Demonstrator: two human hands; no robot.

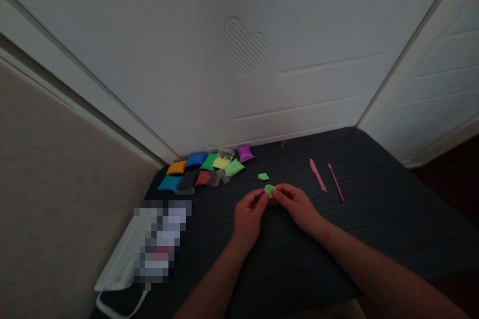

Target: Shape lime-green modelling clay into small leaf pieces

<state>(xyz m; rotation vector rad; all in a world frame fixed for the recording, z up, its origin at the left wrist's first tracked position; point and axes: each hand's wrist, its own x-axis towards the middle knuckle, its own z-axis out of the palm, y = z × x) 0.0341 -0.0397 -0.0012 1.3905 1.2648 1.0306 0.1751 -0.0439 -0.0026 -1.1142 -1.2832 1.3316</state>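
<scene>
Between the fingertips of both hands is a small flattened piece of light green modelling clay (269,190). My left hand (250,213) pinches its left edge, thumb toward me. My right hand (295,205) grips the right side, with the thumb lying over the clay's face. A second, irregular lump of the same green clay (263,176) lies on the dark table just beyond the fingers. Off to the right, a pink plastic knife (318,175) and a thin pink modelling stick (336,182) rest side by side, apart from my hands.
Several coloured clay packets stand at the back left, among them an orange packet (177,167), a blue packet (196,159) and a purple packet (245,153). A white object (121,254) with a cable lies at the left, partly blurred out. Behind the black table (299,269) rises a white panel (179,60).
</scene>
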